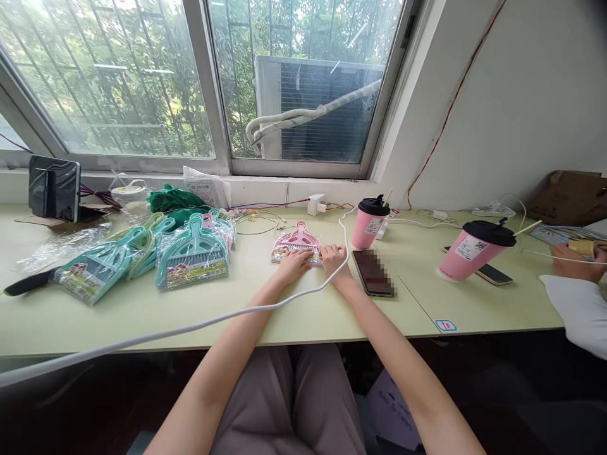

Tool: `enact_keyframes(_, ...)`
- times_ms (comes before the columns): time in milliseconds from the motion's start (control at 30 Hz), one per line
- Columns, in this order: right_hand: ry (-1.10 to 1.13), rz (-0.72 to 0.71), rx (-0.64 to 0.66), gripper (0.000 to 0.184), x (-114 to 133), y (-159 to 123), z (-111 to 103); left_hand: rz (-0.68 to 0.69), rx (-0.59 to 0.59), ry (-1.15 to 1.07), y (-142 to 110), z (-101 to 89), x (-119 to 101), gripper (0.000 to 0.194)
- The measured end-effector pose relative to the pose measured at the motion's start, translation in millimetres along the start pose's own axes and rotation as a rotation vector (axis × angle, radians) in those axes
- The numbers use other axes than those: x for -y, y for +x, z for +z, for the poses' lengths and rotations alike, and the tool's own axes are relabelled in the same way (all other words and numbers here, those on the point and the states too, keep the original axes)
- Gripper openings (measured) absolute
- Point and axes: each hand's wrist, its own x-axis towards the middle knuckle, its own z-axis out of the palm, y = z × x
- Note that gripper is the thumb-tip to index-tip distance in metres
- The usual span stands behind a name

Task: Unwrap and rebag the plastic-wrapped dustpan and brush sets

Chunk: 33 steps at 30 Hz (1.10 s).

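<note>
A small pink dustpan and brush set (pixel 298 236) in clear wrapping lies on the table in front of me, its handle pointing to the window. My left hand (pixel 294 264) is on its front edge, fingers curled over the printed card and holding it down. At the front right corner, my right hand (pixel 334 259) has its fingers pinched together on the wrapping. Just right of that hand lies a dark phone (pixel 374 273). A white cable (pixel 265 307) crosses the view in front of my forearms and past my right hand.
Wrapped green dustpan sets (pixel 192 253) lie left, near a black handle (pixel 29 282) and a green bag (pixel 175 200). A pink cup (pixel 366 227) and a tilted larger cup (pixel 474 256) stand right. Another person's hand (pixel 576 262) holds a tape roll at the far right.
</note>
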Motion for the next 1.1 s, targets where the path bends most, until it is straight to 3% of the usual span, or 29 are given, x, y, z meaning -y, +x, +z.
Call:
enact_keyframes(133, 0.049, -0.018, -0.069, 0.025, 0, -2, -1, -0.008, 0.027, -0.012, 0, -3.0, -2, 0.047)
enact_keyframes(233, 0.057, -0.108, -0.118, 0.026, 4, -4, -6, -0.027, 0.036, 0.005, 1, -4.7, -3, 0.046)
enact_keyframes(400, 0.170, -0.247, -0.083, 0.028, 3, -5, -9, -0.026, 0.012, -0.006, 0, -5.3, -2, 0.044)
enact_keyframes(567, 0.331, -0.099, -0.014, 0.012, 3, -3, -3, 0.012, -0.015, -0.048, 0, -1.6, 1, 0.046)
enact_keyframes(667, 0.337, -0.017, 0.002, 0.026, 8, -2, -2, 0.030, -0.024, -0.062, 1, 1.2, 2, 0.051)
enact_keyframes(733, 0.314, -0.019, 0.013, 0.032, 9, -1, -2, 0.040, -0.034, -0.080, 1, 1.4, 3, 0.053)
enact_keyframes(867, 0.291, -0.003, 0.072, 0.022, 5, -2, -4, 0.034, -0.043, -0.129, 2, -6.3, 12, 0.049)
enact_keyframes(1100, 0.287, 0.008, 0.041, 0.022, -2, -3, -10, -0.105, -0.082, -0.027, -4, -21.3, 34, 0.058)
